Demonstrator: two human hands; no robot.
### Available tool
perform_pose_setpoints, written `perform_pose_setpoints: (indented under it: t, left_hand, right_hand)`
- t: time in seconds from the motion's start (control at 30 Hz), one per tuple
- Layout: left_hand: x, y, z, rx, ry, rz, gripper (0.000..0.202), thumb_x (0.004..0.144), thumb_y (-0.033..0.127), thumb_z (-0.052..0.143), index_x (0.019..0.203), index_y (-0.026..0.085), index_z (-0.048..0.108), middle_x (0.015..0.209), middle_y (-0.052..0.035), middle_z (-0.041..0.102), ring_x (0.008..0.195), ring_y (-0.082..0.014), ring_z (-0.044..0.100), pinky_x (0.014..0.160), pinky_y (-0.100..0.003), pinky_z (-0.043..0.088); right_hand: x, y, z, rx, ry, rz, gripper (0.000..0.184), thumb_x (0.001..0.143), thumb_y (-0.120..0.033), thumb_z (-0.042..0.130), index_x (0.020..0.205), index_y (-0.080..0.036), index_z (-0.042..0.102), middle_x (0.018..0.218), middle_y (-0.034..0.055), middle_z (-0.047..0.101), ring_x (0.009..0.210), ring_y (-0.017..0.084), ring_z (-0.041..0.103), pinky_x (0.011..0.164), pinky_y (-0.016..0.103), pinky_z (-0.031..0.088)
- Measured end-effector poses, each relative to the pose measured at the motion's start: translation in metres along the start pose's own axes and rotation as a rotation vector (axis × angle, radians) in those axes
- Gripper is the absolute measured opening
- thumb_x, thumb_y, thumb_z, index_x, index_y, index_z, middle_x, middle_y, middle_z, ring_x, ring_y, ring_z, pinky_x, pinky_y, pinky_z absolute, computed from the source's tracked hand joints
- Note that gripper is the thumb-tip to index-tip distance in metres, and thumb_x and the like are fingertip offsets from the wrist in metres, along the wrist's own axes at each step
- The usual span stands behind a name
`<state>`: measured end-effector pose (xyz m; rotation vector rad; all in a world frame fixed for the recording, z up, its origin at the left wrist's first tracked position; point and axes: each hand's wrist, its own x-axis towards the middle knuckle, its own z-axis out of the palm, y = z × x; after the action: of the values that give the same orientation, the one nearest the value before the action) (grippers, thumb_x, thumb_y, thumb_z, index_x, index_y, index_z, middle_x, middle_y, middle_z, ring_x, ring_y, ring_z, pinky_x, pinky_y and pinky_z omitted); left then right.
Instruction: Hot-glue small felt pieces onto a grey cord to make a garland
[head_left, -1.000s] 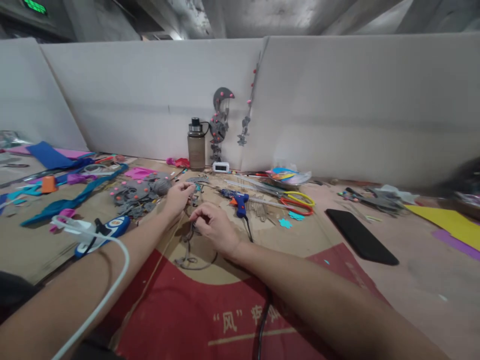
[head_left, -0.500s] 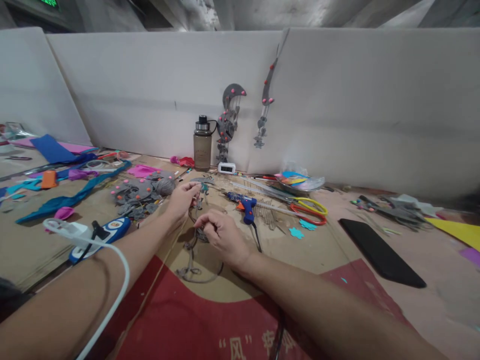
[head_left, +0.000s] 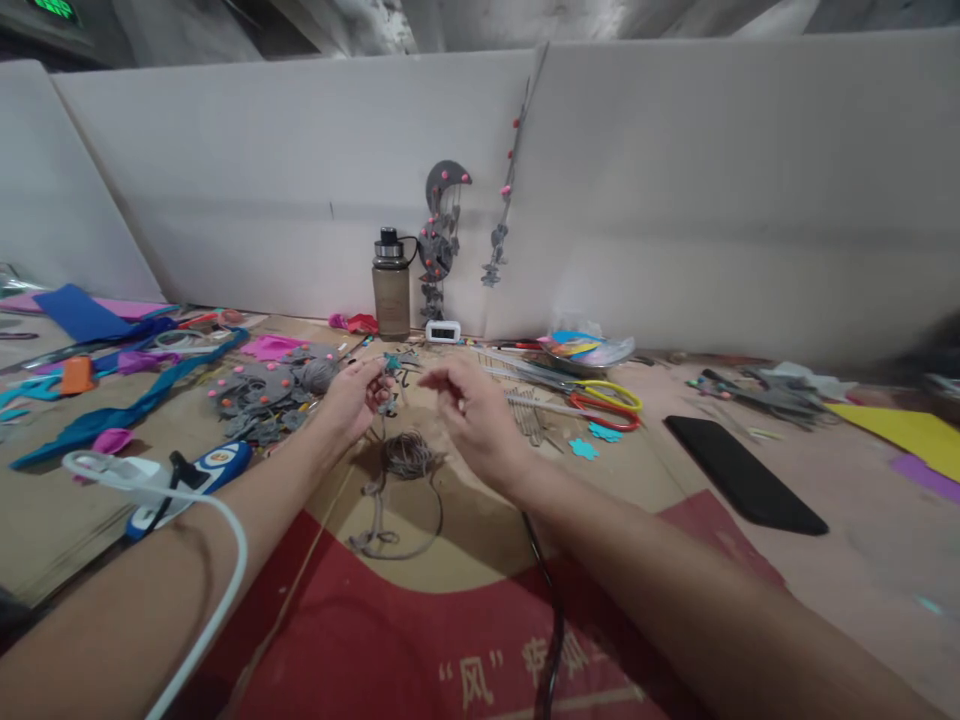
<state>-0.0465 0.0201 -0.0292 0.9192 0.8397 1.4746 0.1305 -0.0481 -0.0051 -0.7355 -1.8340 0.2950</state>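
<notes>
My left hand (head_left: 352,400) is closed, thumb and fingertips pinching a small teal felt piece (head_left: 392,362). Small grey bits hang just below it, too tiny to make out. To its right is my right hand (head_left: 480,415), its fingers loosely bent and apart, nothing visible in them. It covers the spot of the blue glue gun, whose black cord (head_left: 544,570) runs out below the wrist. Between and below both hands lies a coil of grey yarn (head_left: 407,455), a loose end looping toward the front.
Scissors (head_left: 607,400), teal felt flowers (head_left: 583,449) and a black phone (head_left: 742,473) lie to the right. At the back stand a bottle (head_left: 391,295) and a small white clock (head_left: 442,332). Left are grey felt pieces (head_left: 259,390) and a blue-and-white power strip (head_left: 217,465) with a white cable.
My right hand has risen and moved away from my left, its fingers loosening, and now hides the glue gun. The yarn coil is uncovered. My left hand still pinches the teal piece.
</notes>
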Motion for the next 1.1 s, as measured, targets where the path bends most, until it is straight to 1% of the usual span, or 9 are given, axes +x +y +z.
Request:
perform_pose_setpoints:
  t: [0.2,0.37,0.5,0.57,0.67,0.77,0.87,0.93,1.1]
  left_hand:
    - [0.002,-0.004,0.002,0.024,0.069,0.000,0.010,0.070,0.017,0.067,0.072,0.013,0.058,0.053,0.0030,0.055,0.045,-0.0052,0.052,0.041,-0.013,0.042]
    - [0.001,-0.007,0.005,0.024,0.040,0.041,0.017,0.065,0.019,0.072,0.073,0.013,0.059,0.054,0.0025,0.057,0.046,-0.0061,0.053,0.041,-0.014,0.041]
    - [-0.002,-0.006,0.007,0.026,-0.005,0.089,0.021,0.061,0.021,0.074,0.072,0.013,0.058,0.056,0.0025,0.057,0.049,-0.0069,0.055,0.042,-0.015,0.041]
    - [-0.005,-0.005,0.009,0.014,0.002,0.097,0.022,0.061,0.022,0.075,0.071,0.014,0.058,0.056,0.0027,0.057,0.048,-0.0067,0.055,0.042,-0.015,0.041]
    - [-0.006,-0.004,0.011,0.007,-0.016,0.099,0.024,0.061,0.024,0.076,0.072,0.013,0.059,0.057,0.0023,0.057,0.048,-0.0070,0.055,0.043,-0.016,0.042]
    - [-0.006,-0.004,0.012,-0.005,-0.021,0.098,0.022,0.063,0.024,0.076,0.073,0.013,0.060,0.059,0.0015,0.059,0.049,-0.0070,0.055,0.044,-0.016,0.043]
    - [-0.006,-0.004,0.012,-0.018,-0.002,0.079,0.020,0.065,0.023,0.075,0.075,0.013,0.061,0.059,0.0005,0.060,0.050,-0.0070,0.056,0.044,-0.016,0.043]
    - [-0.006,-0.003,0.010,-0.033,0.019,0.056,0.020,0.066,0.023,0.075,0.075,0.013,0.062,0.058,0.0008,0.059,0.050,-0.0069,0.055,0.043,-0.015,0.041]
    - [-0.006,0.002,0.007,-0.074,0.077,0.034,0.020,0.063,0.022,0.077,0.074,0.014,0.062,0.061,0.0023,0.059,0.050,-0.0057,0.054,0.040,-0.014,0.037]
  right_hand:
    - [0.003,0.029,-0.047,-0.183,0.054,0.287,0.024,0.086,-0.029,0.041,0.091,-0.018,0.062,0.088,0.0044,0.064,0.081,0.016,0.057,0.074,0.028,0.043]
    - [-0.012,0.051,-0.044,-0.487,-0.118,0.637,0.036,0.077,-0.053,0.054,0.071,-0.018,0.057,0.065,0.0059,0.061,0.062,0.019,0.056,0.059,0.031,0.041]
    - [-0.017,0.070,-0.021,-0.544,-0.142,0.740,0.030,0.062,-0.037,0.070,0.051,-0.022,0.046,0.050,0.0038,0.051,0.052,0.020,0.053,0.053,0.032,0.040]
    - [-0.016,0.078,-0.014,-0.490,-0.138,0.786,0.030,0.059,-0.028,0.070,0.047,-0.023,0.044,0.046,0.0021,0.048,0.048,0.019,0.051,0.051,0.033,0.039]
    - [-0.011,0.085,-0.013,-0.354,-0.098,0.872,0.020,0.058,-0.026,0.067,0.050,-0.023,0.049,0.044,0.0006,0.048,0.045,0.018,0.049,0.049,0.033,0.039]
    - [-0.006,0.083,-0.014,-0.299,0.006,0.829,0.009,0.065,-0.027,0.057,0.071,-0.020,0.056,0.057,0.0008,0.055,0.052,0.017,0.052,0.052,0.031,0.042]
    - [0.004,0.072,-0.010,-0.162,0.251,0.652,0.029,0.067,-0.024,0.051,0.095,-0.018,0.053,0.074,0.0007,0.058,0.062,0.015,0.053,0.056,0.028,0.045]
    - [0.011,0.058,-0.004,-0.035,0.343,0.550,0.036,0.067,-0.022,0.052,0.103,-0.019,0.049,0.082,0.0004,0.057,0.063,0.013,0.053,0.058,0.027,0.046]
    - [0.015,0.020,0.012,0.229,0.213,0.482,0.032,0.074,-0.028,0.052,0.104,-0.019,0.046,0.089,0.0021,0.059,0.059,0.010,0.052,0.058,0.026,0.047]
